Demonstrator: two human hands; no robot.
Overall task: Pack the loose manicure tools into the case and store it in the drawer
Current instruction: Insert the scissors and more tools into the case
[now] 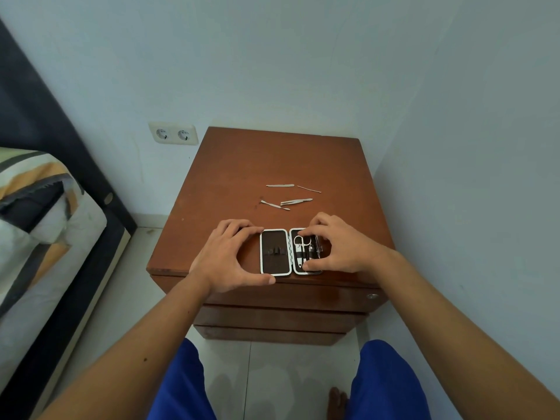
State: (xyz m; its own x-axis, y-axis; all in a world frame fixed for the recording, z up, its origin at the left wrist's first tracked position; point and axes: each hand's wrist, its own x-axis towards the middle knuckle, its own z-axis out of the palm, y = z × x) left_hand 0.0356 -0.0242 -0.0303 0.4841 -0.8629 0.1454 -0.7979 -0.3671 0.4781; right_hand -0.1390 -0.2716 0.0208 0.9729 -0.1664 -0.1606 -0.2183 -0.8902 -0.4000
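The left hand curls around the left half of the open case, fingers along its far edge and thumb at its near corner, holding it at the edge. The right hand holds the right half the same way: fingertips over the far rim, thumb pressed on the near end, the palm arched above it. The case lies flat, opened like a book, at the near edge of the wooden nightstand. Its left half shows a dark lining with a small strap across the middle; the right half holds small scissors and other tools too small to make out.

Further back on the nightstand lie four loose tools, well apart from the case: a nail file, a thin pick just right of it, tweezers nearer, and a slim double-ended tool touching or nearly touching the tweezers' tip.

Below the top, closed drawers show. To the left are a wall socket and a bed with striped bedding
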